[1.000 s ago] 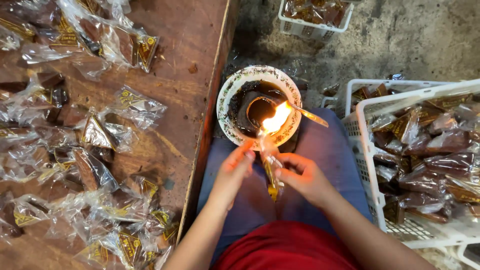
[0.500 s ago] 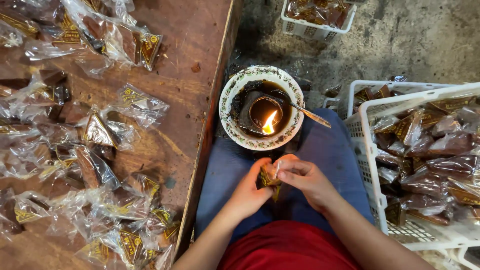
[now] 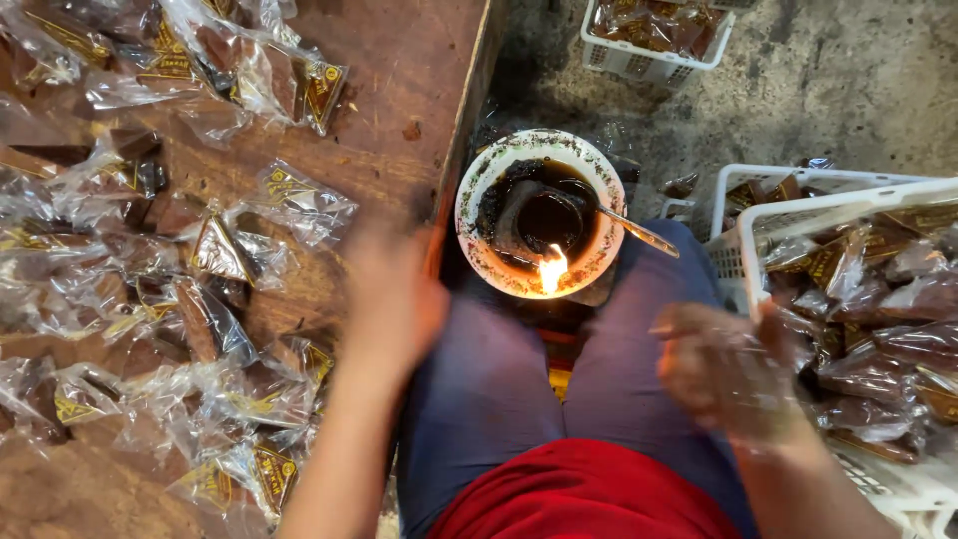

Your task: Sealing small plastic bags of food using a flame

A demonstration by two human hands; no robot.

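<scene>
Between the person's knees, low in the head view, sits a round white bowl [image 3: 477, 205] blackened inside, with a small dark cup and a yellow flame [image 3: 551, 269] burning at its near rim. A metal spoon [image 3: 639, 232] leans out over the bowl's right edge.

On the left, the left hand [image 3: 391, 304] is blurred over the edge of the wooden table [image 3: 399, 90], near the scatter of clear plastic packets [image 3: 215, 255] of brown sweets with yellow labels. Its fingers look loosely spread, but the blur hides whether they hold anything.

On the right, the right hand [image 3: 720, 371] is also blurred, above the right thigh and just beside the near white basket [image 3: 798, 215] heaped with filled packets. Something clear and crinkled, a wrapped packet [image 3: 773, 329] it seems, lies against the fingers, though I cannot tell whether they are closed on it.

Blue trousers and a red shirt fill the near middle. Far off on the grey concrete floor stands a smaller white basket [image 3: 611, 55] with more packets.
</scene>
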